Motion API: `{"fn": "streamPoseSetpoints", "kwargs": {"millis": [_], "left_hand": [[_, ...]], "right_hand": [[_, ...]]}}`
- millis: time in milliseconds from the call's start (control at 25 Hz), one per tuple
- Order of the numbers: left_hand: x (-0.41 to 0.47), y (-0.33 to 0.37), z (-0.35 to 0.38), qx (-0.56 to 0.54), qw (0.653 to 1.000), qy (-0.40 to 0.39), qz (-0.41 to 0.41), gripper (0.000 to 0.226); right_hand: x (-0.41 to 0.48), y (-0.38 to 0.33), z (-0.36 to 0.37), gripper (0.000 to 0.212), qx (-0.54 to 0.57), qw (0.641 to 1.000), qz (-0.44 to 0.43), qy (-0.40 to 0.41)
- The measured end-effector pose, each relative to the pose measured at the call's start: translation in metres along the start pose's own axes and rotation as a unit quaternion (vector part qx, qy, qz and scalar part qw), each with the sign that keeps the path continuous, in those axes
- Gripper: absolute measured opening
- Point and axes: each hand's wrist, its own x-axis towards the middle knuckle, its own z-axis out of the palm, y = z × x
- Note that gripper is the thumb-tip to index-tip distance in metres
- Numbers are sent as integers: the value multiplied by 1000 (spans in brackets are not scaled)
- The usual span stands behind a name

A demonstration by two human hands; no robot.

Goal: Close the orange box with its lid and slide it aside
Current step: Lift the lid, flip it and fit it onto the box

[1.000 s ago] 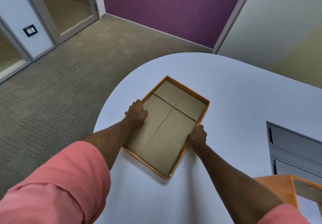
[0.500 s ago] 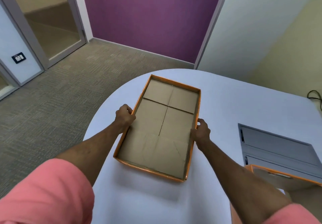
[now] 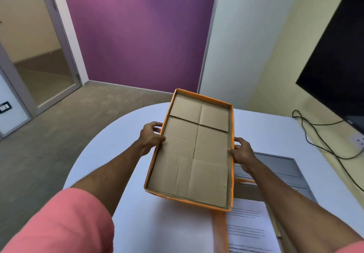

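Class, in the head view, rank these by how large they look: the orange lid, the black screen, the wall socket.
1. orange lid, though nearness to the camera inflates it
2. black screen, cut off by the frame
3. wall socket

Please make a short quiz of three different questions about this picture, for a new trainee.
1. True or false: the shallow orange cardboard lid is held with its brown inside facing up.
2. Which hands hold the lid? A) left hand only B) right hand only C) both
3. What lies in the open orange box at the lower right of the white rounded table?

Key:
1. True.
2. C: the left hand grips one long side and the right hand the other.
3. A white printed sheet of paper.
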Motion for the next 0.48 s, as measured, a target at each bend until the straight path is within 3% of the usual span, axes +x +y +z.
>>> {"fn": "streamPoseSetpoints", "kwargs": {"millis": [120, 400, 480], "left_hand": [[-29, 29, 38, -20, 998, -39, 43, 49], [-108, 96, 135, -88, 990, 7, 111, 36], [-127, 111, 157, -91, 989, 14, 115, 34]], "right_hand": [[-10, 17, -49, 53, 0, 1000, 20, 13], [-33, 69, -124, 40, 31, 997, 60, 38], [-43, 63, -137, 48, -3, 997, 43, 67]]}}
